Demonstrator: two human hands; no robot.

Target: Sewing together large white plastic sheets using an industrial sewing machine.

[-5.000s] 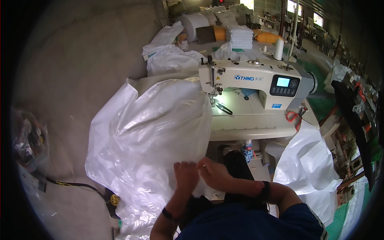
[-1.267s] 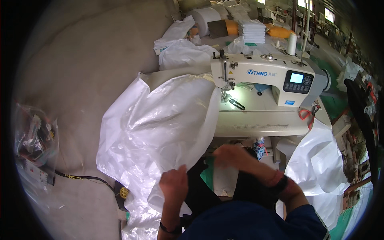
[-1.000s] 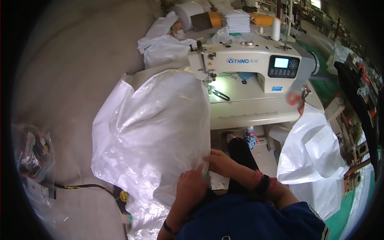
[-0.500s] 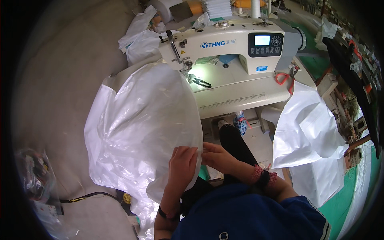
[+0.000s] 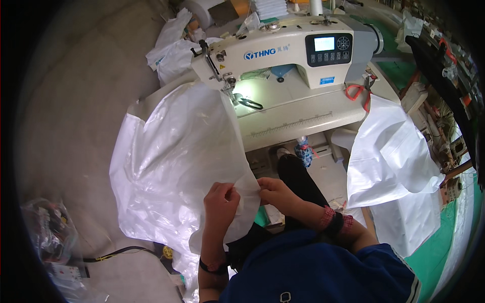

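A large sheet of shiny white plastic material (image 5: 169, 151) spreads across my left side, from the sewing machine (image 5: 283, 48) down past my lap. Its far end lies by the machine's lit needle area. My left hand (image 5: 221, 204) is closed on the material near its right edge, fingers curled, with a fold bunched beside them. At that edge, a little to the right, my right hand (image 5: 278, 194) pinches the material between thumb and fingers. A gap separates the two hands. Small black-handled snips (image 5: 249, 104) lie beside the needle.
Red-handled scissors (image 5: 359, 93) rest at the right end of the machine bed. Another white sheet (image 5: 391, 151) hangs over the right side. Folded white material (image 5: 174, 55) is piled behind the machine. A clear plastic bag (image 5: 50, 232) stands at the lower left, near a black cable (image 5: 121, 251).
My left hand has moved left, away from my right hand, which keeps its pinch. The material between them has spread and its edge has straightened. The view has shifted slightly.
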